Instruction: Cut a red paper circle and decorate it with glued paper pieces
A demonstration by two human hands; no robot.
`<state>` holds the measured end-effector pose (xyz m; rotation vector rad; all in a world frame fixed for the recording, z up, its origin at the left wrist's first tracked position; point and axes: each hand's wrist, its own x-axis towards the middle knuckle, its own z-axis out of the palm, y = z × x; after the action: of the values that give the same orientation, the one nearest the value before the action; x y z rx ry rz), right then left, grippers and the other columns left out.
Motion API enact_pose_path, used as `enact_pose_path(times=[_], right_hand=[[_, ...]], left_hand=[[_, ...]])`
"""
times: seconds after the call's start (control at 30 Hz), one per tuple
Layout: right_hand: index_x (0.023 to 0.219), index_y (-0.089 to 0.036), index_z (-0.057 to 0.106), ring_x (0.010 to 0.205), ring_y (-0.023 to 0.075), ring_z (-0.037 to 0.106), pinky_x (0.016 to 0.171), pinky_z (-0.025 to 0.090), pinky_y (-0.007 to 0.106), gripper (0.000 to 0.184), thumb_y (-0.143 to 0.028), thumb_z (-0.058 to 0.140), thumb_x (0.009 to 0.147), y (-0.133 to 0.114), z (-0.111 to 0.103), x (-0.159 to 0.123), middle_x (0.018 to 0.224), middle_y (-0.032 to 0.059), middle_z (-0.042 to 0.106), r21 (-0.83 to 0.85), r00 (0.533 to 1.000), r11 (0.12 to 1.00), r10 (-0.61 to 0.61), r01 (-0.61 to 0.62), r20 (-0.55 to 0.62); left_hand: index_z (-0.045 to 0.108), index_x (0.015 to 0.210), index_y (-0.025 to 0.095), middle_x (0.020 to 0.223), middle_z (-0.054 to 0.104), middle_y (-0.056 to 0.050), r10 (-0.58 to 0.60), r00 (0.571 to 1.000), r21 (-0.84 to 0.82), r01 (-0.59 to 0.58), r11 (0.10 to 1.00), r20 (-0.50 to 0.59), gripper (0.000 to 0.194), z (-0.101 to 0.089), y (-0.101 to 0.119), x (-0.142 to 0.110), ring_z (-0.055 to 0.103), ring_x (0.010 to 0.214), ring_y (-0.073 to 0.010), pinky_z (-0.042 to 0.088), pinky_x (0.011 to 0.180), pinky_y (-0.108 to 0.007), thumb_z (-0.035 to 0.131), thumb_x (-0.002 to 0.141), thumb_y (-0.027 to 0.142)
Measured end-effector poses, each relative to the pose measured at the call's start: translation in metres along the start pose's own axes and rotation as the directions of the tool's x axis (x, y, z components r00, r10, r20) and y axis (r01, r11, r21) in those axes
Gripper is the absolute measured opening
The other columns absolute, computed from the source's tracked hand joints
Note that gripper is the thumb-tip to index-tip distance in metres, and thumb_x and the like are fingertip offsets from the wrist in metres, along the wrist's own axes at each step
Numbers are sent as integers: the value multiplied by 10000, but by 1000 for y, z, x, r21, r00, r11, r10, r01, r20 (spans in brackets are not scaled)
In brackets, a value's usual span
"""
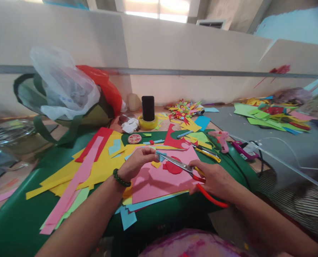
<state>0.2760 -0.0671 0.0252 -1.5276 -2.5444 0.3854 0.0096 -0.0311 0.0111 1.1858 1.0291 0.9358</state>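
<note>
My right hand (pixel 212 178) grips a pair of scissors (pixel 178 163) with red handles, blades pointing left. At the blade tips my left hand (pixel 141 160), wearing a dark green bead bracelet (pixel 121 178), pinches a small blue paper piece (pixel 161 154). Whether the blades are closed on the paper is too small to tell. Under both hands lies a stack of coloured paper topped by a pink sheet (pixel 159 185). A red paper circle (pixel 176 167) rests on that sheet, below the scissors. My left fingertips partly hide the blue piece.
Yellow paper sheets (pixel 94 171) and pink strips (pixel 75 191) cover the green mat's left side. A yellow utility knife (pixel 208 154), a pink glue gun (pixel 221 140) and its cord lie to the right. Behind stand a phone (pixel 148 108), a yellow tape roll (pixel 149 123) and a bag (pixel 100 110).
</note>
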Motion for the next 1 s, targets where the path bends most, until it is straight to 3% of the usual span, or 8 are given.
enact_pose_path(times=[0.1, 0.2, 0.33, 0.5, 0.6, 0.7, 0.9, 1.0], right_hand=[[1106, -224, 625, 611, 207, 626, 558, 407, 269, 552, -568, 748, 691, 2, 2, -1, 707, 13, 669, 20, 1000, 1000, 11, -11, 2], [1089, -244, 614, 647, 218, 658, 586, 447, 279, 474, -552, 705, 741, 9, 2, -3, 765, 29, 701, 33, 997, 999, 34, -32, -73], [1085, -255, 604, 682, 250, 689, 584, 466, 294, 416, -537, 651, 782, 25, -5, -13, 824, 54, 726, -52, 970, 981, 177, -188, -169], [1096, -265, 628, 739, 289, 709, 608, 490, 335, 298, -393, 554, 838, 55, -8, -32, 851, 72, 742, -200, 950, 929, 309, -312, -46], [1098, -282, 632, 840, 280, 710, 672, 517, 346, 322, -250, 525, 796, 76, -2, -39, 992, 64, 739, -216, 958, 934, 284, -284, -28], [1074, -263, 631, 930, 281, 693, 761, 532, 370, 292, -281, 547, 794, 88, 2, -39, 1083, 76, 707, -168, 970, 956, 233, -241, -62], [1161, -232, 607, 960, 290, 660, 832, 524, 407, 498, -463, 704, 731, 68, -9, -37, 1079, 108, 658, -46, 989, 988, 142, -145, -45], [1124, -240, 620, 1001, 291, 639, 846, 514, 403, 482, -450, 739, 707, 58, -14, -42, 1062, 101, 654, -46, 997, 997, 58, -61, -53]], left_hand=[[687, 648, 173, 677, 677, -24, -5, 1000, 1, 4, 1000, 18, 130, 0, 1, 0, 602, 679, -151, 463, 704, -282, 769, 628, 272], [672, 664, 176, 690, 682, -20, -25, 1000, -30, 25, 999, 18, 169, 0, 3, -1, 617, 690, -155, 470, 721, -290, 794, 604, 275], [650, 692, 174, 731, 693, -22, -67, 997, -91, 63, 994, -38, 227, -5, 4, -1, 643, 706, -152, 473, 746, -290, 812, 591, 297], [605, 703, 175, 680, 659, 14, -96, 981, -190, 63, 980, -171, 244, -17, 9, 4, 642, 651, -124, 485, 710, -258, 804, 581, 246], [597, 748, 186, 690, 649, 39, -92, 947, -271, 6, 963, -308, 232, -26, 14, 6, 651, 645, -115, 503, 690, -243, 770, 594, 188], [617, 779, 185, 698, 658, 34, -98, 916, -289, -21, 957, -389, 172, -32, 18, 8, 646, 620, -102, 501, 626, -208, 722, 643, 169], [605, 728, 177, 667, 662, 29, -94, 900, -309, -47, 950, -425, 102, -36, 19, 10, 631, 578, -83, 521, 597, -177, 678, 672, 133], [593, 724, 177, 686, 667, 30, -79, 898, -310, -66, 948, -433, 103, -37, 20, 11, 629, 567, -74, 522, 573, -160, 659, 676, 115]])
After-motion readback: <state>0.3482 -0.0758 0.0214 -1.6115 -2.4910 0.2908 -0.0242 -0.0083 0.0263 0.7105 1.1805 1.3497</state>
